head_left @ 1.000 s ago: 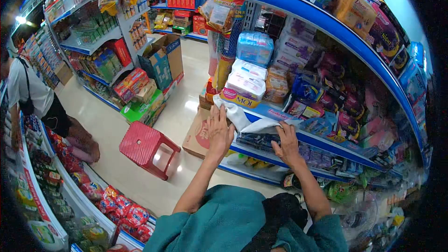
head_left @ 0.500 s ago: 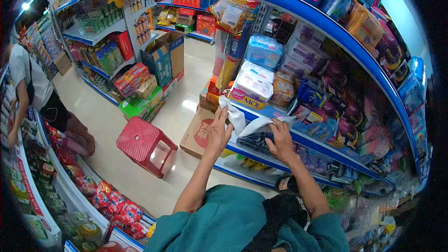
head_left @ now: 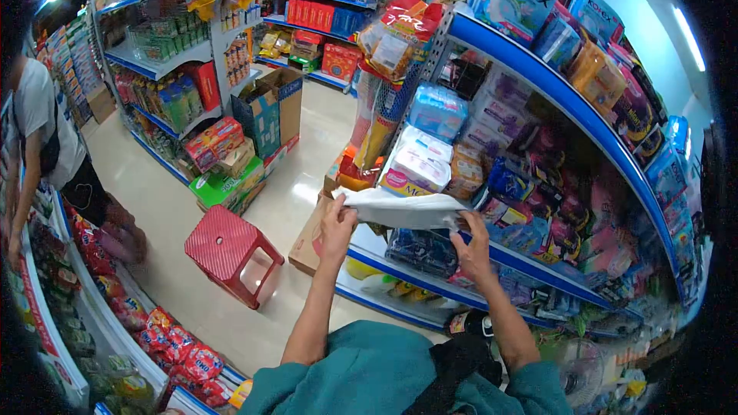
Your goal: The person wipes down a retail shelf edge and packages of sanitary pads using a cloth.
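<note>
1. The long shelving unit (head_left: pixel 573 96) on the right is the largest thing; the frame's dark rim cuts off its far end. Its shelves hold packets, many at the back too shadowed to read.
2. The shelving unit (head_left: pixel 157 74) on the left bears small packs and bottles, mostly too small to identify.
3. At the left edge is another person (head_left: pixel 46 127), cut off by the frame; one hand reaches the near-left shelf, but whether it holds anything is unclear.
4. A red stool (head_left: pixel 223 242) stands upright on the floor, one round hole in its seat.
5. Behind it, an open carton (head_left: pixel 290 107) stands with its flaps up; its contents cannot be made out.
6. A flat brown box (head_left: pixel 305 240) lies beside the right-hand unit, partly hidden by the left forearm.
7. The white sheet (head_left: pixel 407 209) is held out between the hands, in front of the right-hand unit and above a dark pack (head_left: pixel 421 252), which it partly covers. Its material is hard to tell.
8. The left hand (head_left: pixel 336 229) pinches the sheet's left end, fingers closed on it.
9. The right hand (head_left: pixel 473 250) has the right end between thumb and curled fingers; the exact contact is blurred.
</note>
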